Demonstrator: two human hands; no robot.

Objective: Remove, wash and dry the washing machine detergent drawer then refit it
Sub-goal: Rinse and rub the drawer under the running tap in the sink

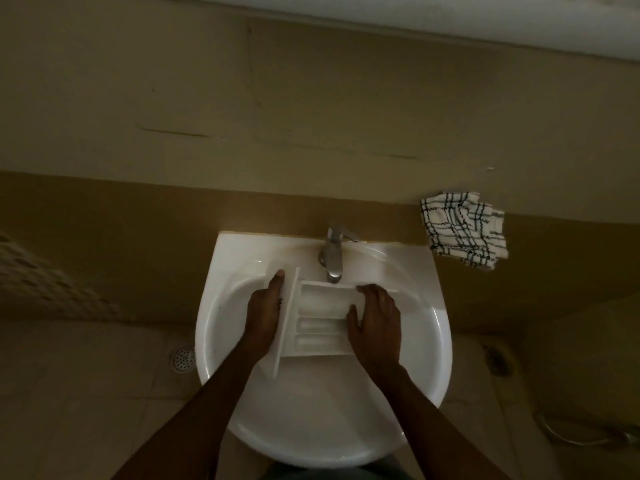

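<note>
White plastic drawer [318, 323], held low over the sink [311, 427], just under the tap [333, 254] spout. Light is dim and fine detail poor.

Key relation: the drawer sits between the two hands.
- Long axis runs 9 to 3 o'clock, slightly tilted, open side up.
- Front panel [286, 323] is at the 9 o'clock end and itself lies roughly 12 to 6.
- Far wall, at 12 o'clock, is right beneath the spout.

Left hand [265, 310]: at the 9 o'clock end, fingers straight and laid flat along the panel's outer face, pressing it.
Right hand [375, 320]: at the 3 o'clock end, fingers curled over the far wall with the thumb nearer, gripping the drawer body.
Both hands are on it, so neither is free.

Containers:
- The drawer has three compartments [317, 301], stacked 12 to 6, each long 9 to 3.
- No solid matter shows in them. Cannot tell wetness or residue.
- The sink holds only the drawer and hands. Cannot tell whether the tap is running.

Checked cloth [462, 230] lies at 2 o'clock from the sink, against the wall and well apart from it. Floor drain [181, 358] is at 9 o'clock.

Judgement: this is the washing step, with drying and refitting not yet done. The right hand is the nearer one to the cloth, and the tap is about equally near to both. Freeing either hand would leave the drawer on a one-sided hold, so it would probably need resting in the basin first.
</note>
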